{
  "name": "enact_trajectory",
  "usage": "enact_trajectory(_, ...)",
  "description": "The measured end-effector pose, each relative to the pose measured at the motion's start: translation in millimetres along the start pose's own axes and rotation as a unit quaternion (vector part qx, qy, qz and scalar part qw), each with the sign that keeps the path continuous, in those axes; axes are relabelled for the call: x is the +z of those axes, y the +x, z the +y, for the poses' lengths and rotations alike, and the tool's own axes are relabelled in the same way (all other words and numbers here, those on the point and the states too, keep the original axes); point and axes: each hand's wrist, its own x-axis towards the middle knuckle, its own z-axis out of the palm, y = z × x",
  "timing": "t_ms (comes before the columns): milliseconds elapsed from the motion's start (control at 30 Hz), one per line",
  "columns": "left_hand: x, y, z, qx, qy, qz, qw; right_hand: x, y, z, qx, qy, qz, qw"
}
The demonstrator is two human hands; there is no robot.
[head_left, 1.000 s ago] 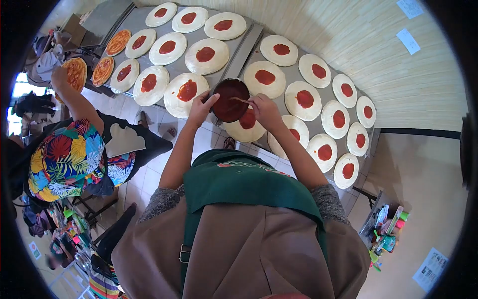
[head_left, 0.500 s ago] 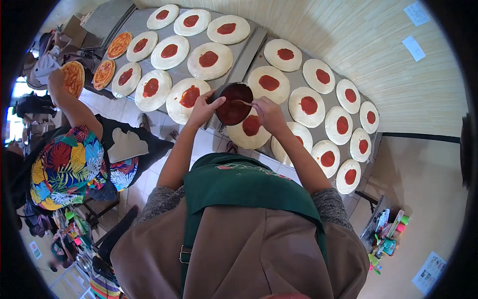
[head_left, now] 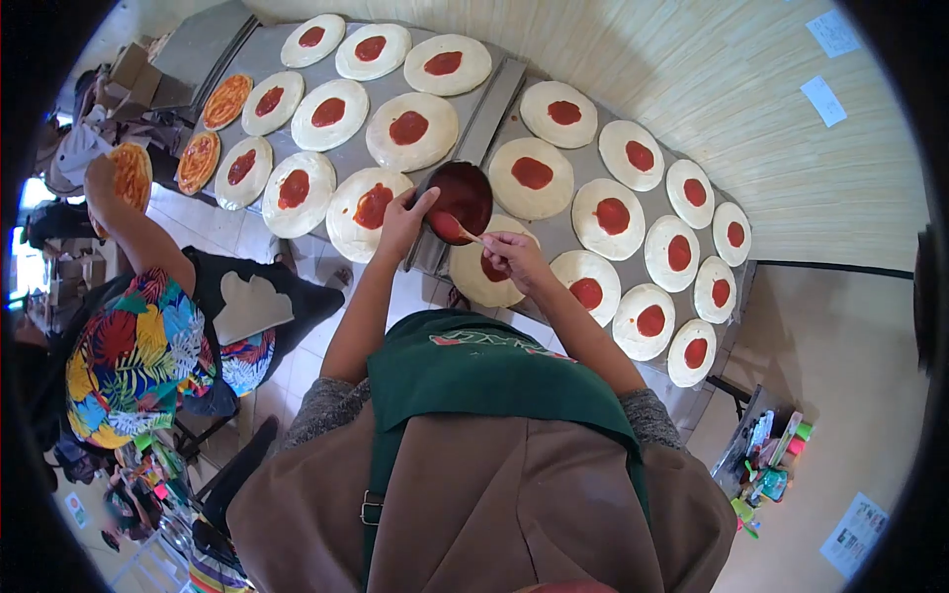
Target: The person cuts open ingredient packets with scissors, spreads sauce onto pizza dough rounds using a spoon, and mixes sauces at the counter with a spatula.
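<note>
My left hand (head_left: 401, 225) grips the side of a dark round bowl (head_left: 473, 184) with red sauce inside. The bowl is tilted toward me, over the metal table's front edge. In my right hand (head_left: 516, 261) is the handle of a wooden spoon (head_left: 470, 236); its sauce-covered head rests inside the bowl near the lower rim. Just below the bowl lies a pizza base (head_left: 474, 282) with a red patch of sauce, partly hidden by my right hand. Left of my left hand is another sauced pizza base (head_left: 346, 219).
Several pizza bases with sauce in the middle cover the metal table (head_left: 486, 111) on both sides of a raised seam. At left, a co-worker in a floral shirt (head_left: 138, 356) holds a pizza (head_left: 131, 178) spread with sauce. A small shelf with colourful items (head_left: 771, 455) stands at right.
The spoon's head has shifted to the bowl's lower left, and my right hand has come down and slightly left. The bowl tips more toward me. The co-worker's pizza has moved slightly left and down.
</note>
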Motion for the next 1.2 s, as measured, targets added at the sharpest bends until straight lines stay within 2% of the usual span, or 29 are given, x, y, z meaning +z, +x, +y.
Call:
enact_trajectory(67,-0.7,9.9,-13.5,-0.017,-0.022,0.036,0.999,5.0,-4.9,-21.8,-0.028,0.019,0.031,0.999)
enact_trajectory(100,-1.1,11.4,-15.3,-0.019,-0.059,0.03,0.998,-1.9,-0.9,-28.2,-0.064,-0.011,0.057,0.996)
enact_trajectory(167,-2.9,13.4,-15.3,-0.033,-0.039,0.049,0.998,-27.4,9.5,-41.0,-0.133,-0.072,0.109,0.982)
enact_trajectory(200,-3.2,13.9,-15.1,-0.041,-0.029,0.06,0.997,-38.2,15.3,-49.0,-0.173,-0.157,0.168,0.958)
enact_trajectory(267,-1.7,13.0,-9.9,-0.048,-0.045,0.064,0.996,-58.2,30.0,-62.3,-0.241,-0.319,0.277,0.874)
enact_trajectory(367,4.3,16.7,-9.9,-0.026,-0.076,0.071,0.994,-89.5,59.3,-58.2,-0.304,-0.414,0.361,0.778)
enact_trajectory(467,5.9,25.7,-25.9,-0.046,-0.076,0.057,0.994,-102.5,74.4,-53.7,-0.394,-0.499,0.379,0.672)
enact_trajectory(533,1.5,33.9,-26.6,-0.066,-0.035,0.018,0.997,-106.6,77.3,-52.0,-0.386,-0.489,0.414,0.663)
enact_trajectory(567,4.3,36.8,-27.3,-0.065,-0.058,0.019,0.996,-109.2,76.7,-51.8,-0.382,-0.484,0.432,0.658)
enact_trajectory(600,10.6,38.3,-23.8,-0.064,-0.082,0.02,0.994,-114.0,73.7,-52.5,-0.312,-0.365,0.412,0.774)
enact_trajectory(633,16.8,40.9,-20.4,-0.063,-0.106,0.021,0.992,-120.2,69.2,-54.2,-0.233,-0.233,0.379,0.865)
enact_trajectory(667,21.5,45.2,-18.4,-0.064,-0.107,0.011,0.992,-125.0,65.1,-54.8,-0.148,-0.093,0.334,0.926)
enact_trajectory(700,25.9,51.1,-17.2,-0.064,-0.108,0.001,0.992,-116.3,50.3,-64.1,-0.148,0.016,0.265,0.953)
enact_trajectory(800,43.8,59.8,-2.8,-0.055,-0.106,-0.036,0.992,-87.8,16.6,-89.6,-0.099,-0.027,0.206,0.973)
enact_trajectory(833,49.3,61.3,3.8,-0.05,-0.105,-0.05,0.992,-80.2,11.1,-95.5,-0.12,-0.135,0.206,0.962)
enact_trajectory(900,59.4,66.1,12.0,-0.037,-0.119,-0.105,0.987,-64.2,4.5,-100.8,-0.154,-0.343,0.201,0.905)
enact_trajectory(1000,75.0,66.9,27.6,-0.021,-0.133,-0.162,0.978,-50.5,4.0,-102.3,-0.352,-0.544,0.227,0.726)
enact_trajectory(1033,79.1,67.9,34.1,-0.016,-0.136,-0.175,0.975,-48.7,-0.8,-103.4,-0.327,-0.516,0.2,0.766)
enact_trajectory(1133,83.6,69.7,47.3,-0.031,-0.083,-0.168,0.982,-55.0,-10.0,-117.2,-0.276,-0.546,0.116,0.782)
enact_trajectory(1200,87.6,70.7,50.8,-0.031,-0.069,-0.171,0.982,-61.1,-6.3,-130.9,-0.325,-0.581,0.174,0.726)
